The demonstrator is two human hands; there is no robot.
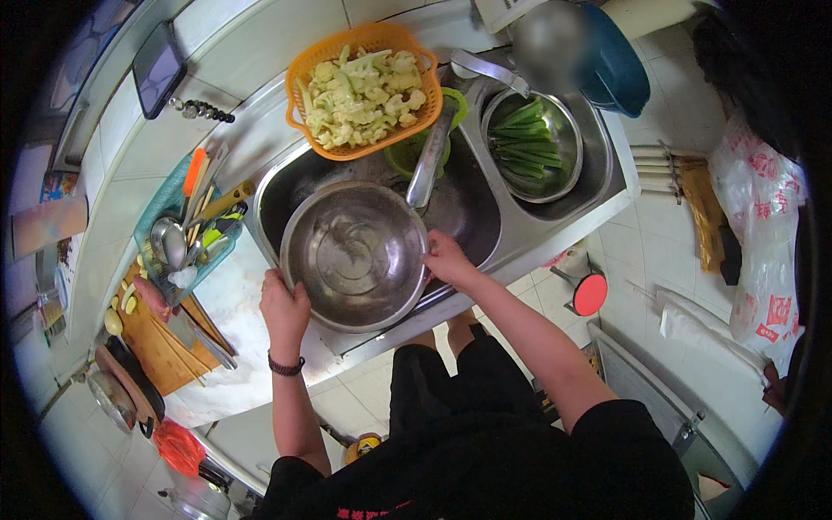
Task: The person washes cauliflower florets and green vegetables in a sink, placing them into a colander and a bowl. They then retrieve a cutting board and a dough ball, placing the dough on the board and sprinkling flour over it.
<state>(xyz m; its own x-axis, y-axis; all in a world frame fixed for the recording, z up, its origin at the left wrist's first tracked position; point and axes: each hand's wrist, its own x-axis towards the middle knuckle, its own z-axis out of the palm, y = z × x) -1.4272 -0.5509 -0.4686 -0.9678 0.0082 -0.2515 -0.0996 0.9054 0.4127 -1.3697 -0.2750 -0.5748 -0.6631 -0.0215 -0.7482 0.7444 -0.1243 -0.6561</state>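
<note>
Both hands grip a wide stainless steel bowl [354,257] by opposite sides of its rim. Its ringed inner base shows. The bowl hangs over the front left of the sink's dark left basin [465,224]. My left hand [284,305] has its thumb against the near-left rim, with a dark bracelet at the wrist. On the right rim, my right hand [448,261] is closed, its fingertips partly hidden. Behind the bowl, a metal tap spout [431,159] reaches over the basin. A green strainer [419,153] sits partly hidden under an orange plastic basket [299,97] of cauliflower florets [364,97].
A metal bowl [572,175] of cut green stalks [526,143] stands in the right basin. Left lie a utensil holder [146,208] and a cutting board [146,344] with meat [153,299], garlic and a knife [218,344]. A phone [159,70] rests on the ledge.
</note>
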